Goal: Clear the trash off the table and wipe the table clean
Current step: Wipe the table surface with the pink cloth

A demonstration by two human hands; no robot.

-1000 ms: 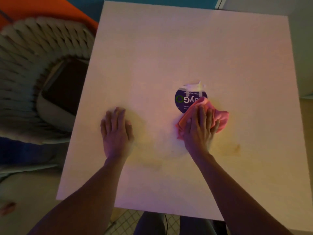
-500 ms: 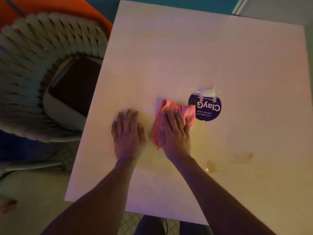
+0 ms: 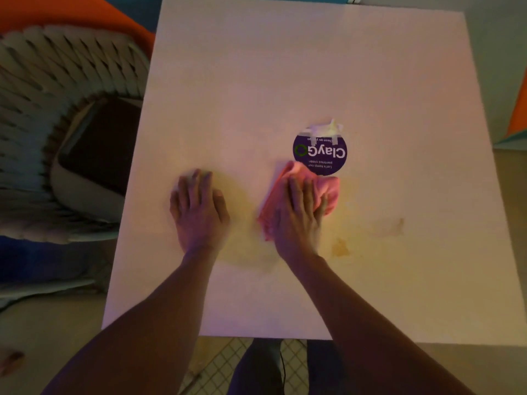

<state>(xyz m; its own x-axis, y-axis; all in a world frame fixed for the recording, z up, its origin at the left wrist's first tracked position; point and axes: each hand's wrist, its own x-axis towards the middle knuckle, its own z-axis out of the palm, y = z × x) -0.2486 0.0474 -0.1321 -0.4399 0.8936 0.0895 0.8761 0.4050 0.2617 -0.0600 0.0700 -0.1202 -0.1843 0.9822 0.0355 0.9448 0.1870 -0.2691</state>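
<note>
A white square table (image 3: 313, 67) fills the head view. My right hand (image 3: 299, 215) presses flat on a crumpled pink cloth (image 3: 328, 189) near the table's middle, fingers straight over it. My left hand (image 3: 196, 212) lies flat on the bare tabletop to the left of the cloth, holding nothing. Just beyond the cloth a round purple sticker (image 3: 320, 151) is taped to the table, its near edge touching the cloth. Brownish stains (image 3: 339, 248) mark the surface to the right of my right wrist, with a fainter one (image 3: 397, 225) further right.
A woven chair (image 3: 57, 124) with a dark seat cushion stands against the table's left edge. The floor shows past the table's right edge and below the near edge, where my legs are.
My right hand slid the cloth left from the sticker towards my left hand, then back right to just below the sticker. My left hand stayed flat on the table.
</note>
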